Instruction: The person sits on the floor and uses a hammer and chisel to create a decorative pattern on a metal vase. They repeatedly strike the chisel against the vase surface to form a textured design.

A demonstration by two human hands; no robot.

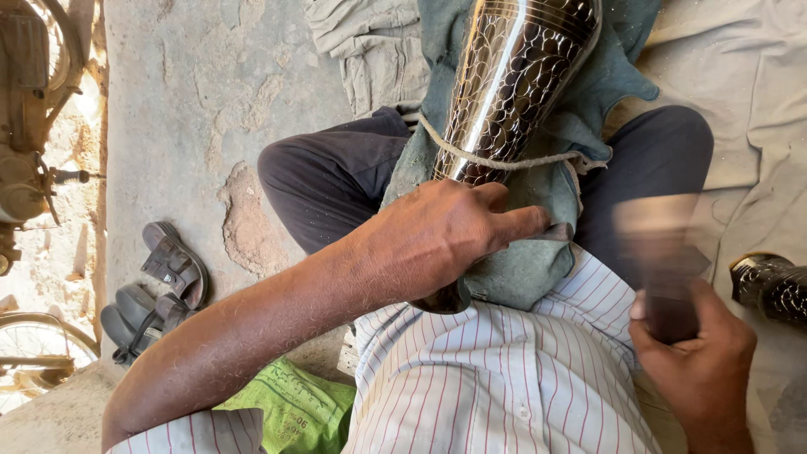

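Polished tall silver metal vessel with a hammered scale pattern (513, 80) is laid across the lap of a seated person, cradled in a grey-green cloth (538, 252) and bound round its narrow part by a loop of pale cord (504, 161). The left hand (445, 235) is pressed on the near end of the vessel and the cloth, its fingers extended and held together rather than curled, the index finger pointed to the right. A dark wooden mallet (664, 269), blurred by motion, is gripped at its handle by the closed fingers of the right hand (702, 361), just right of the vessel. A white shirt with thin red stripes (504, 378) and dark trousers (336, 176) are seen below. A pair of dark sandals (155, 290) is set on the concrete floor (193, 101) at left, a green printed bag (290, 408) near the elbow, and another patterned metal piece (769, 286) at the right edge.
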